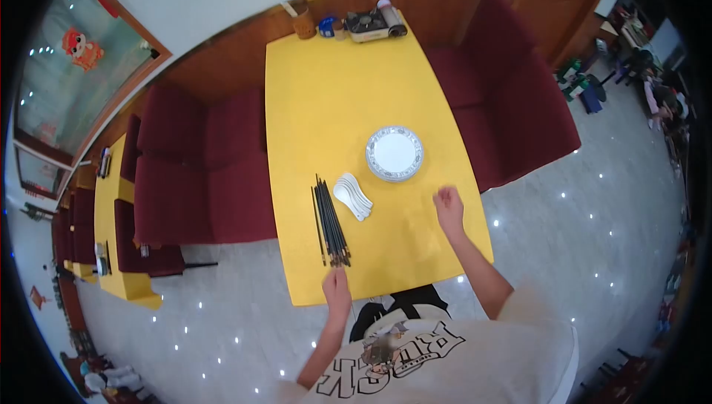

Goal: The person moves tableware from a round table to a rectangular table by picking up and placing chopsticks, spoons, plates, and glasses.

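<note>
On the yellow table (pixel 341 100), a bundle of dark chopsticks (pixel 328 222) lies fanned out toward the near left. My left hand (pixel 337 289) is closed at their near ends; whether its fingers pinch any of them is hidden. Several white spoons (pixel 352 196) are nested together just right of the chopsticks. A stack of white plates (pixel 394 153) with a patterned grey-blue rim stands farther back to the right. Closest to those plates is my right hand (pixel 449 207), raised over the table's right side, its fingers curled and slightly blurred, with nothing visible in them.
A portable gas stove (pixel 367 27), a brown holder (pixel 303 25) and a blue item (pixel 327 27) stand at the table's far end. Dark red benches flank the table, left (pixel 200 174) and right (pixel 493 100). Another yellow table (pixel 119 248) is at far left.
</note>
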### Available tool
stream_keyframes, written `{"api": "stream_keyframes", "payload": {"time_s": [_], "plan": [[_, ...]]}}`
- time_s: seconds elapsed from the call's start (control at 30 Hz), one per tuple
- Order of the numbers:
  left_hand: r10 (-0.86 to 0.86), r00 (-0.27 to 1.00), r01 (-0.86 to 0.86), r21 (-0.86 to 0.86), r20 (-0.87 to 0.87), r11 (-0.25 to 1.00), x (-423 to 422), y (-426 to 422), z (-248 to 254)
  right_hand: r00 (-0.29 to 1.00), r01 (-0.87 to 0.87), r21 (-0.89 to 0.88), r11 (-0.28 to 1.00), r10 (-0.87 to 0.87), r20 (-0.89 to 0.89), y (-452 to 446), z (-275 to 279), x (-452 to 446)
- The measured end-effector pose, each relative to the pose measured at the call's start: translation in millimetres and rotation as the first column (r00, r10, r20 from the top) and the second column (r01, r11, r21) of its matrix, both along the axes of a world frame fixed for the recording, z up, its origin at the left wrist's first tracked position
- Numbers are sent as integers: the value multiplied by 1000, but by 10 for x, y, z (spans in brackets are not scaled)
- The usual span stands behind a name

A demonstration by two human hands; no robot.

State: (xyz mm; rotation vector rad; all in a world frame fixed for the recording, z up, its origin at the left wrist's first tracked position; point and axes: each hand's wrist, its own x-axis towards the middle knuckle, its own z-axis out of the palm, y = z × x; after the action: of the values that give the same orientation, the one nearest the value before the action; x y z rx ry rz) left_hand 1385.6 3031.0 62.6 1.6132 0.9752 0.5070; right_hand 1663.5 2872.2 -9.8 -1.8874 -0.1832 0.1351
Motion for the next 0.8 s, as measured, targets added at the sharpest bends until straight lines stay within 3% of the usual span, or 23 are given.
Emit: {"api": "stream_keyframes", "payload": {"time_s": [0.03, 0.07, 0.1, 0.13, 0.2, 0.23, 0.27, 0.3, 0.37, 0.43, 0.5, 0.53, 0.6, 0.7, 0.73, 0.77, 0.8], "plan": [[17, 1000, -17, -15, -7, 1000, -370, -83, -183, 999, -42, -21, 999, 42, -26, -111, -127, -273], [48, 998, -52, -166, -30, 985, -658, -178, -202, 994, -82, -53, 995, 78, -70, -272, -264, -634], [71, 995, -91, -320, -73, 943, -970, -290, -187, 965, -118, -49, 992, 103, -243, -390, -313, -1051], [37, 997, -58, -336, -68, 940, -1238, -371, -217, 908, -144, -35, 989, 118, -402, -461, -318, -1430], [18, 980, -139, -616, -198, 775, -1580, -475, -295, 811, -277, -91, 957, 182, -556, -537, -77, -2060], [-21, 985, -93, -622, -173, 778, -1629, -469, -375, 820, -311, -97, 945, 216, -529, -539, 184, -2257], [-187, 973, 71, -587, -139, 806, -1682, -442, -448, 891, -340, -88, 936, 291, -349, -638, 155, -2434], [-359, 926, 242, -543, -119, 804, -1713, -405, -499, 911, -283, -91, 955, 238, -336, -778, 266, -2509], [-532, 837, 434, -436, -128, 788, -1444, -316, -426, 923, -352, -294, 889, 277, -267, -1084, 592, -2583], [-686, 711, 628, -301, -153, 718, -954, -331, -231, 966, -156, -278, 948, 88, -242, -1532, 709, -2616], [-772, 632, 774, 8, -69, 633, -499, -600, 8, 978, 72, -307, 949, -128, -166, -2096, 744, -2796], [-815, 577, 817, 32, -59, 576, -280, -877, 41, 970, 148, -298, 943, -197, -142, -2401, 763, -2911], [-812, 571, 813, 57, 120, 580, -39, -1634, 29, 893, 344, -256, 903, -399, -208, -2982, 735, -3341], [-934, 304, 948, 42, 186, 317, -100, -3137, 131, 758, 606, -168, 777, -629, -172, -3693, 701, -4202], [-978, 126, 992, 3, 166, 129, -288, -3587, 407, 692, 679, -172, 714, -701, -175, -3867, 622, -4562], [-985, 35, 999, 7, 171, 37, -491, -3960, 428, 642, 741, -110, 663, -747, -173, -4036, 516, -4855], [-979, -190, 977, 114, 70, -182, -677, -4323, 427, 597, 791, -44, 610, -786, -158, -4300, 515, -5060]]}}
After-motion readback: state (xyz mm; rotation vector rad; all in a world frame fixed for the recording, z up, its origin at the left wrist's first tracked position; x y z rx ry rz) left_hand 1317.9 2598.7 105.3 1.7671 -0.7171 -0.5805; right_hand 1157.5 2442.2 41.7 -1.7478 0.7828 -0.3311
